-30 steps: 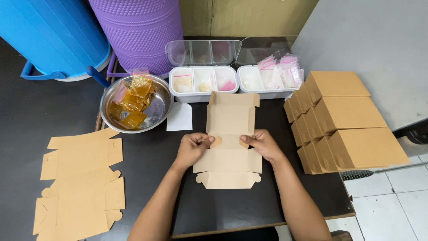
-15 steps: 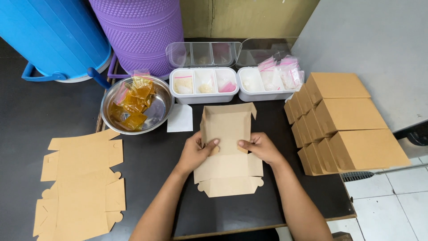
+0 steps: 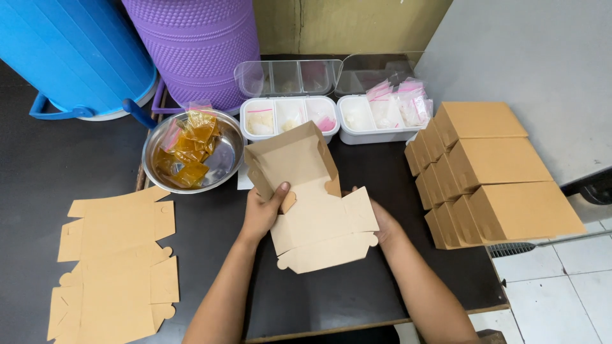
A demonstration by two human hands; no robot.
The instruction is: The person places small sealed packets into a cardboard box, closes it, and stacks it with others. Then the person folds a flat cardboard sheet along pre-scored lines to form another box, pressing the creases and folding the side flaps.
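Observation:
A brown cardboard box blank (image 3: 312, 204) is lifted off the dark table (image 3: 357, 293), partly folded, its far end bent up into walls. My left hand (image 3: 262, 213) grips its left edge with the thumb pressed on the inside. My right hand (image 3: 381, 220) holds it from underneath on the right, mostly hidden behind a side flap.
Flat cardboard blanks (image 3: 115, 261) lie at the left. Several folded brown boxes (image 3: 491, 172) are stacked at the right. A metal bowl (image 3: 224, 167) of amber sachets, two white compartment trays (image 3: 290, 118) with small bags, a blue tub (image 3: 76, 51) and a purple tub (image 3: 191, 44) stand behind.
The blank lay flat under both hands; now it is raised and tilted, its far end folded up into walls, with my hands shifted to its sides.

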